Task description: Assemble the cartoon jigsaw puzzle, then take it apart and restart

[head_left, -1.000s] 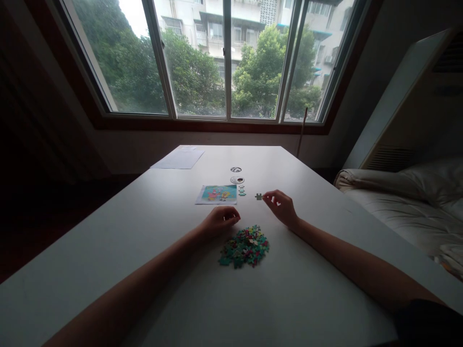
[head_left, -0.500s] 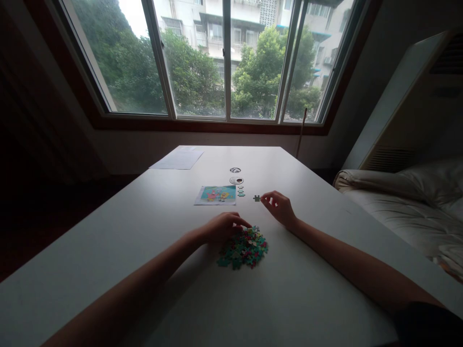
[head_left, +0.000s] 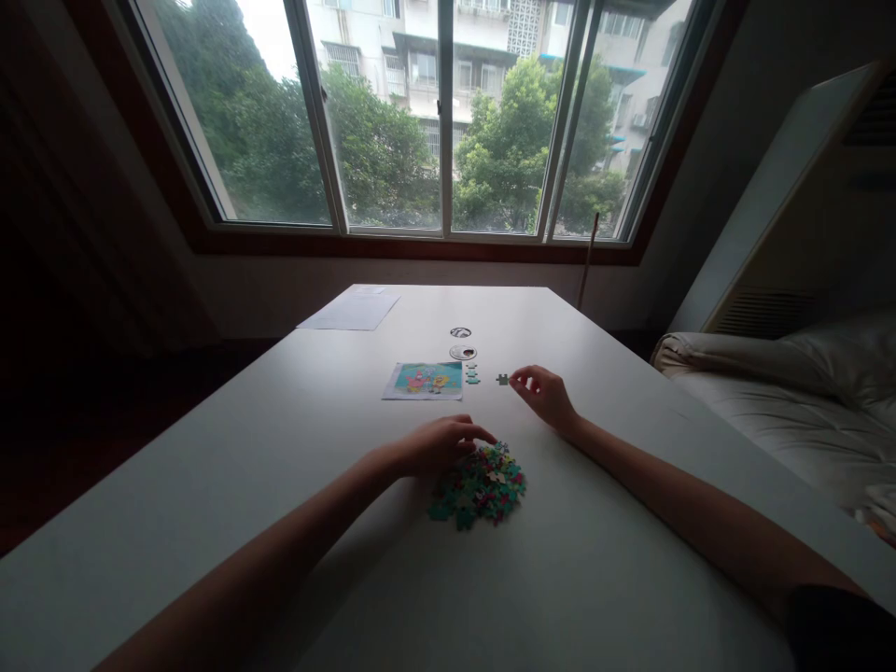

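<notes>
A heap of small coloured jigsaw pieces [head_left: 480, 486] lies on the white table [head_left: 280, 448]. My left hand [head_left: 438, 443] rests at the heap's upper left edge, fingers curled down onto the pieces. My right hand [head_left: 546, 392] pinches a single dark green piece [head_left: 502, 379] just above the table, to the right of two loose teal pieces [head_left: 472, 375]. A printed picture card [head_left: 425, 380] lies flat beyond the heap.
Two small round objects [head_left: 462, 352] sit behind the card, and a white sheet of paper [head_left: 348, 311] lies at the far left of the table. A bed with pale bedding [head_left: 791, 392] stands on the right. Large windows fill the far wall.
My left hand has slid right from beside the heap until its fingers touch the pieces. My right hand has kept the green piece nearly in place.
</notes>
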`<action>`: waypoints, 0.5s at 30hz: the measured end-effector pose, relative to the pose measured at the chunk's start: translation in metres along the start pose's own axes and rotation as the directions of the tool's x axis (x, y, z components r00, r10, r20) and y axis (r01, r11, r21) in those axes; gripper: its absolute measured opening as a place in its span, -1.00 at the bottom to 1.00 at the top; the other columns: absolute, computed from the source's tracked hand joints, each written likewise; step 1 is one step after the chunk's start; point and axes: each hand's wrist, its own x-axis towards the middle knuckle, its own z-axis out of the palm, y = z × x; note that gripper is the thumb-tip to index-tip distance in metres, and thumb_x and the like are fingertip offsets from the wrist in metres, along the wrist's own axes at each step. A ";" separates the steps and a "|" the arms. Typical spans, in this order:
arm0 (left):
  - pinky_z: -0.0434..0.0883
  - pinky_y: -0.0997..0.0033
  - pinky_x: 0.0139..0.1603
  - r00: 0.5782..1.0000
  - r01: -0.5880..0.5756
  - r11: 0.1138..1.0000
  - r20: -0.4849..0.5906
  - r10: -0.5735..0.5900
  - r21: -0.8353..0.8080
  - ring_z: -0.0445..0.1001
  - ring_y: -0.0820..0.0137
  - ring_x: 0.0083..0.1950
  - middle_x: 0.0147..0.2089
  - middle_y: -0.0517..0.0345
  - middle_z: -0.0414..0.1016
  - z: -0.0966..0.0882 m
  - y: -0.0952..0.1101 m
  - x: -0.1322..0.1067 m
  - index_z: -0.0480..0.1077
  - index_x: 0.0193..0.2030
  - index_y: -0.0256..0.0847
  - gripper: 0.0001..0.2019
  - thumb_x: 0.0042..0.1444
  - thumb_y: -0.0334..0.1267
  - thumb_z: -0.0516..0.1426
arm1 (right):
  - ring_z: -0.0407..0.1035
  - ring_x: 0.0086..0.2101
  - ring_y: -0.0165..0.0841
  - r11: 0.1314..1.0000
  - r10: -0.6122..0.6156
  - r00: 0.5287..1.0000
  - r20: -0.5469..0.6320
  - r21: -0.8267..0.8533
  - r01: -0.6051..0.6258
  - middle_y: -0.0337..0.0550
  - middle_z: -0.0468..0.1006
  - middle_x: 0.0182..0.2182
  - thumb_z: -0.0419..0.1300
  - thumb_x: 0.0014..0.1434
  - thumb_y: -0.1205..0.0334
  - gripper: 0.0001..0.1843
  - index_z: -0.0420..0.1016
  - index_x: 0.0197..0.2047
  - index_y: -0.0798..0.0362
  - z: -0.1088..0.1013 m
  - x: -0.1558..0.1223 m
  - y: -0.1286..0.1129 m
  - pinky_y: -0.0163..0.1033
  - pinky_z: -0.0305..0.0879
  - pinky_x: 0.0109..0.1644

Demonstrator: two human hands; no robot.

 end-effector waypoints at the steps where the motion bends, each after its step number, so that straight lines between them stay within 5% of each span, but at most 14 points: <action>1: 0.24 0.53 -0.25 1.000 -0.003 1.000 0.002 0.003 0.000 0.33 0.44 -0.27 -0.21 0.15 0.34 0.000 0.000 0.000 0.40 -0.05 -0.01 -0.72 0.16 -0.36 0.00 | 0.22 -0.57 -0.50 1.000 0.027 0.999 0.026 -0.016 -0.026 -0.22 0.46 -0.49 0.09 0.10 0.16 -0.82 0.45 -0.35 0.07 0.003 0.005 0.005 -0.36 0.21 -0.43; 5: 0.25 0.55 -0.29 1.000 0.000 1.000 -0.014 -0.001 -0.010 0.33 0.47 -0.33 -0.28 0.14 0.34 0.002 -0.003 0.001 0.46 -0.14 -0.10 -0.76 0.15 -0.37 0.02 | 0.24 -0.56 -0.49 0.991 0.118 0.983 0.143 -0.075 -0.108 -0.24 0.48 -0.51 0.11 0.06 0.15 -0.81 0.49 -0.37 0.07 0.019 0.028 0.027 -0.36 0.20 -0.42; 15: 0.24 0.58 -0.38 0.997 0.015 1.000 -0.072 -0.016 -0.026 0.30 0.51 -0.42 -0.35 0.14 0.36 0.004 -0.006 0.002 0.48 -0.22 -0.20 -0.82 0.10 -0.37 0.07 | 0.36 -0.44 -0.38 0.959 0.248 0.944 0.219 -0.190 -0.208 -0.16 0.53 -0.46 0.18 -0.02 0.14 -0.82 0.53 -0.40 0.05 0.055 0.066 0.054 -0.31 0.21 -0.33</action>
